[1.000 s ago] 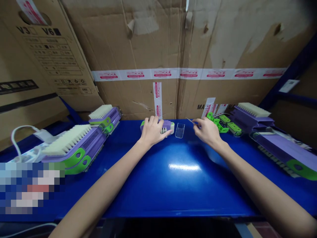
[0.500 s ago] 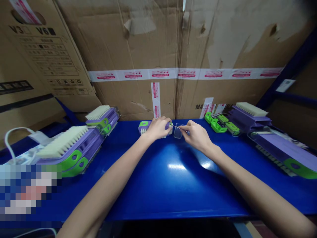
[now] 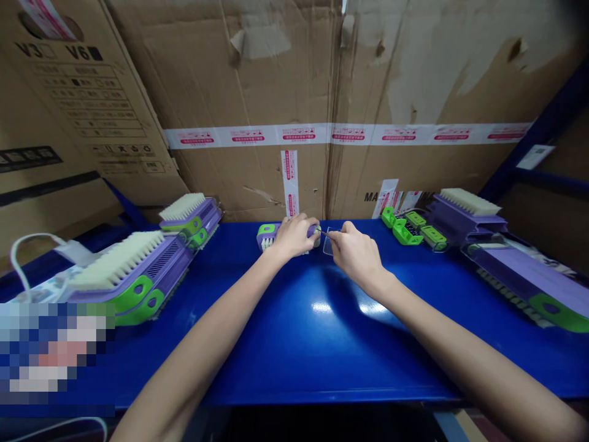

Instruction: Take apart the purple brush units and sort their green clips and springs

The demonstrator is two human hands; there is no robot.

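At the back of the blue table, my left hand (image 3: 294, 236) is closed around a small purple brush (image 3: 267, 230) with green ends and white bristles. The brush lies with its bristles toward me, and my fingers cover its middle. My right hand (image 3: 356, 248) is closed just to the right, gripping a thin metal tool (image 3: 324, 232) whose tip meets the green right end of the brush. The tool's handle is hidden in my fist, so its exact kind does not show. Beside my right fingers a clear plastic piece (image 3: 327, 247) lies flat, partly covered.
Larger purple-and-green brushes (image 3: 133, 264) stand stacked on the left, near a white cable (image 3: 34, 240). Green plastic parts (image 3: 407, 233) lie at the back right, next to more purple brush bodies (image 3: 464, 215). Cardboard (image 3: 248, 172) walls off the back of the blue table (image 3: 285, 344).
My right hand has shifted slightly left and turned, closer to the brush, covering more of the clear plastic piece and the tool. My left hand keeps its hold on the brush.
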